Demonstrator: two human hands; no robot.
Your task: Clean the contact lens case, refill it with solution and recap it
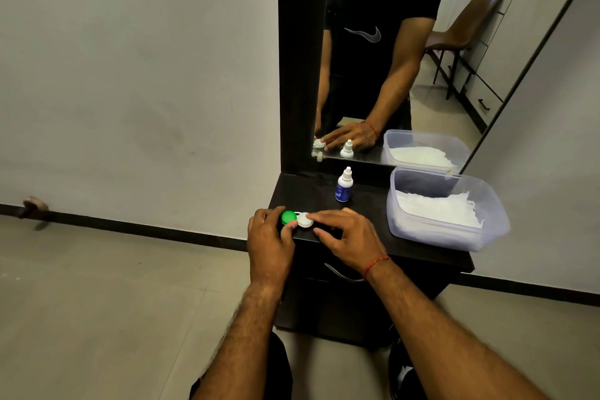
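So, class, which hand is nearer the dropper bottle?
Right. The right hand sits in front of the dropper bottle, pinching the white cap; the left hand is off to its left, gripping the green cap.

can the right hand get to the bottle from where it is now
Probably yes: the bottle stands upright just beyond the right hand, bare tabletop between, tub off to the side. It must first let go of the white cap; the left hand holds the green cap.
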